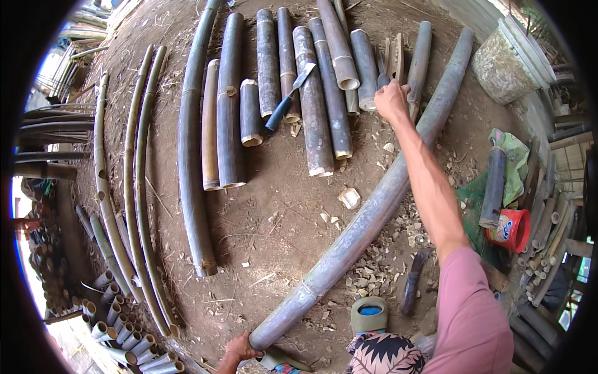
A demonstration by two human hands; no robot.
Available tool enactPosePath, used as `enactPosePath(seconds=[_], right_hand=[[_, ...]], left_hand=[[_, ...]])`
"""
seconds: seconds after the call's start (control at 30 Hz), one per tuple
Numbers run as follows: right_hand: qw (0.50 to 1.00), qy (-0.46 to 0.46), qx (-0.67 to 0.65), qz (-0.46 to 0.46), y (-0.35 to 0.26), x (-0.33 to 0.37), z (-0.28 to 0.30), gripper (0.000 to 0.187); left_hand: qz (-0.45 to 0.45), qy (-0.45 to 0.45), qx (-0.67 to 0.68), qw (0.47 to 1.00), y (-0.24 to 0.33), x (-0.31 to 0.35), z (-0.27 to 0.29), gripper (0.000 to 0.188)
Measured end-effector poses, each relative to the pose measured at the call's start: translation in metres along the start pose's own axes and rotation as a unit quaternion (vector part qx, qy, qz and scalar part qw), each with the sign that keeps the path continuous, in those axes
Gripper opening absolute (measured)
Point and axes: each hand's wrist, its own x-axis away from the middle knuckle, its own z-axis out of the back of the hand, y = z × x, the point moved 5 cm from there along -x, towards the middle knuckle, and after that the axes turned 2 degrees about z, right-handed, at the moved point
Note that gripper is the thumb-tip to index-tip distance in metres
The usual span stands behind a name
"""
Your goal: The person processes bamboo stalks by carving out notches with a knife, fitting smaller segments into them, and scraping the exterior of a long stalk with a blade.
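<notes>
My left hand point(240, 347) is closed at the near end of a long grey-green bamboo pole point(349, 249), which slants from the lower middle to the upper right. At the far side, my outstretched right hand point(392, 101) is closed on a dark-handled tool point(382, 79); my fingers partly hide it. Two light split bamboo pieces point(398, 57) stand out just beyond that hand. A short bamboo length point(364, 68) lies just left of it. Farther left, a flat-bladed hand tool point(289, 98) with a dark blue handle rests across the cut bamboo.
Several cut bamboo lengths point(313, 112) lie across the dirt ground. Thin long poles point(131, 162) and stacked tubes point(131, 340) are at left. At right are a dirty white bucket point(507, 62), a red tub point(514, 229) and a dark blade-like tool point(413, 283). Chips point(374, 277) litter the ground.
</notes>
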Motion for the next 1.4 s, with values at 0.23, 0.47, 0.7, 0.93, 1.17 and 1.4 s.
enactPosePath(seconds=[0.23, 0.47, 0.7, 0.93, 1.17, 1.4], right_hand=[[0.941, 0.049, -0.050, 0.332, -0.126, 0.069, -0.030, 0.037], [0.911, 0.002, 0.007, 0.412, -0.123, 0.085, -0.076, 0.035], [0.971, 0.045, 0.225, -0.067, 0.014, -0.041, 0.000, 0.052], [0.983, -0.013, -0.108, -0.150, 0.067, -0.039, 0.054, 0.044], [0.786, -0.202, -0.584, -0.024, 0.099, 0.218, 0.159, 0.057], [0.983, -0.071, -0.167, -0.020, 0.135, 0.451, 0.230, 0.044]], left_hand=[[0.015, 0.001, 0.035, 0.999, -0.008, 0.000, -0.011, 0.103], [0.015, 0.015, 0.058, 0.998, 0.007, 0.012, 0.003, 0.099], [0.024, 0.010, 0.033, 0.999, -0.003, 0.002, -0.005, 0.102], [-0.053, 0.084, 0.098, 0.990, 0.005, 0.025, -0.010, 0.081], [-0.135, -0.005, 0.327, 0.935, 0.023, 0.111, 0.036, 0.085], [-0.118, 0.158, 0.254, 0.947, -0.063, 0.105, 0.149, 0.076]])
